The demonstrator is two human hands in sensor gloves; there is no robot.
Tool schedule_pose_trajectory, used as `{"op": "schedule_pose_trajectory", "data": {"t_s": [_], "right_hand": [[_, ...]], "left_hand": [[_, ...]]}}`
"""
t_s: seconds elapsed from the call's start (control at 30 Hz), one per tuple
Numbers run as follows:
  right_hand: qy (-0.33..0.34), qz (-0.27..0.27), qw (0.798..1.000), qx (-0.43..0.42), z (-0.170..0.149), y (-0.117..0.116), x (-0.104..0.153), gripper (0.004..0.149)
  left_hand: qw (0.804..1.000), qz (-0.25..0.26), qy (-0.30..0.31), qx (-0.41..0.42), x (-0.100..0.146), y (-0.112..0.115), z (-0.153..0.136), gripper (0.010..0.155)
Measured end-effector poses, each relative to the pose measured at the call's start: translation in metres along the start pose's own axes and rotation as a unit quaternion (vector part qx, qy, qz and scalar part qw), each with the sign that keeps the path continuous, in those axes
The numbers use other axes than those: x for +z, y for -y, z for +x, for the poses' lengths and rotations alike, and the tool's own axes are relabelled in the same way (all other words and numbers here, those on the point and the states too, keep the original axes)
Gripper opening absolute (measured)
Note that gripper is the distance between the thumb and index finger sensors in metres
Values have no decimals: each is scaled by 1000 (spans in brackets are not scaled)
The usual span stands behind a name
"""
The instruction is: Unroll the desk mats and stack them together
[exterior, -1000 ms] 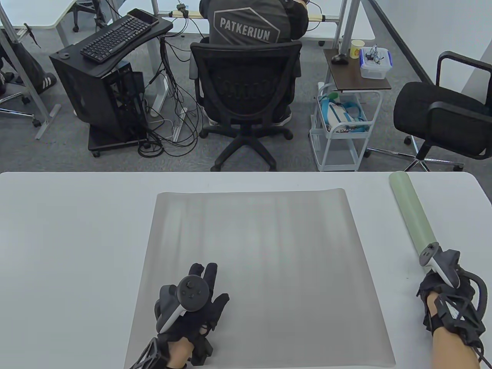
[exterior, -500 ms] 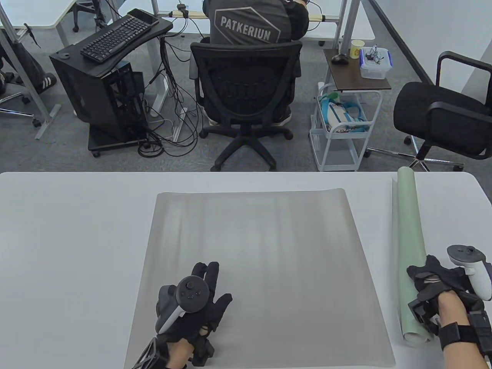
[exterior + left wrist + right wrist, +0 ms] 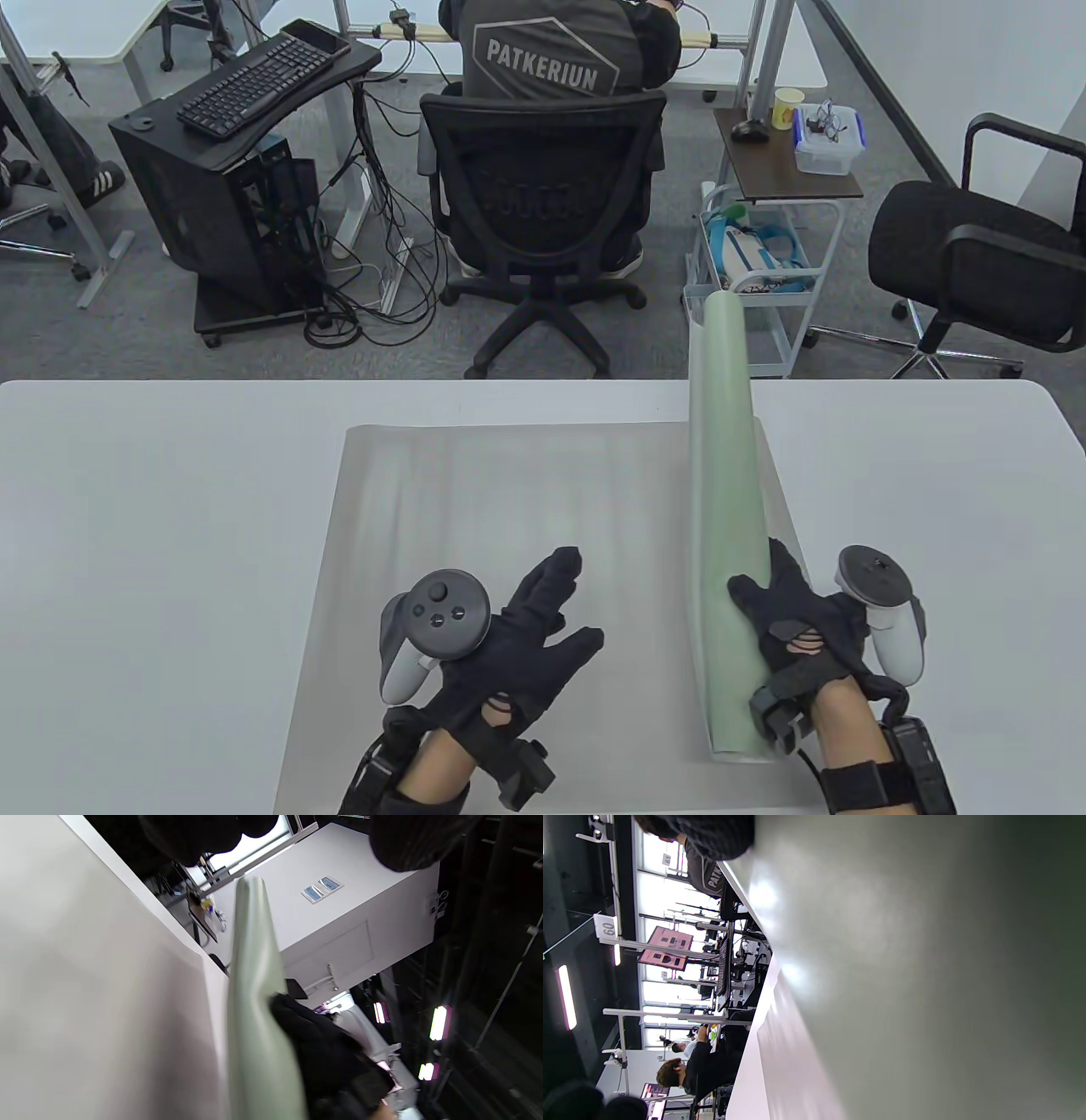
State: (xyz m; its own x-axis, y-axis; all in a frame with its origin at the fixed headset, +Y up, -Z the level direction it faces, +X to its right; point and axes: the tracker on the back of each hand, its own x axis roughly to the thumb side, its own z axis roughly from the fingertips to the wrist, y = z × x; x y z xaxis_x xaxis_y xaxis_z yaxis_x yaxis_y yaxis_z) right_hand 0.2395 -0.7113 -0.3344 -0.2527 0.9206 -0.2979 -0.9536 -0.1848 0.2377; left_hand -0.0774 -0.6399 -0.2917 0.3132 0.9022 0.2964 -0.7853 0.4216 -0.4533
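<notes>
A grey desk mat (image 3: 543, 543) lies unrolled flat in the middle of the white table (image 3: 153, 526). A pale green mat (image 3: 721, 475) is still rolled into a long tube. My right hand (image 3: 789, 624) grips the tube near its near end and holds it over the grey mat's right part, its far end raised past the table's back edge. The tube also shows in the left wrist view (image 3: 254, 993). My left hand (image 3: 526, 628) is open, fingers spread, over the grey mat's near part. The grey mat fills the right wrist view (image 3: 925, 984).
Beyond the table's far edge stand a black office chair (image 3: 543, 195) with a seated person, a white rolling cart (image 3: 755, 280) and another black chair (image 3: 976, 246) at the right. The table's surface shows bare to the left and right of the grey mat.
My right hand has carried the green roll from the table's right side leftward over the grey mat. My left hand has spread its fingers and shifted right, toward the roll.
</notes>
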Motion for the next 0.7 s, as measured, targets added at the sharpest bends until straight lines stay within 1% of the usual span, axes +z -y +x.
{"op": "schedule_pose_trajectory", "data": {"t_s": [0.07,0.1,0.2,0.27,0.33,0.37,0.43,0.5,0.57,0.63,0.7], "right_hand": [[14,0,1000,4,0,-18,-4,79],[21,-1,1000,2,0,-27,-4,79],[50,-3,999,-15,-3,-46,-4,79],[75,-4,997,-29,-7,-53,-1,79],[86,-19,996,-3,-7,-54,5,80],[95,-18,995,0,-7,-54,7,80],[116,-18,993,8,-7,-56,13,81],[122,-25,992,31,-6,-59,17,81],[137,-9,990,29,-2,-65,19,82],[164,18,986,24,5,-81,22,83],[169,8,982,89,10,-90,24,83]], "left_hand": [[998,-33,8,48,-12,16,3,78],[997,-46,8,66,-20,28,2,79],[996,-64,-30,54,-40,51,-11,81],[994,-64,-68,48,-49,58,-26,84],[993,-62,-81,54,-55,61,-38,87],[991,-71,-87,69,-57,62,-42,89],[986,-87,-90,108,-61,65,-52,99],[983,-104,-93,121,-63,66,-57,102],[982,-96,-98,133,-64,66,-63,104],[979,-96,-99,152,-65,66,-70,110],[976,-77,-100,180,-62,60,-77,116]]}}
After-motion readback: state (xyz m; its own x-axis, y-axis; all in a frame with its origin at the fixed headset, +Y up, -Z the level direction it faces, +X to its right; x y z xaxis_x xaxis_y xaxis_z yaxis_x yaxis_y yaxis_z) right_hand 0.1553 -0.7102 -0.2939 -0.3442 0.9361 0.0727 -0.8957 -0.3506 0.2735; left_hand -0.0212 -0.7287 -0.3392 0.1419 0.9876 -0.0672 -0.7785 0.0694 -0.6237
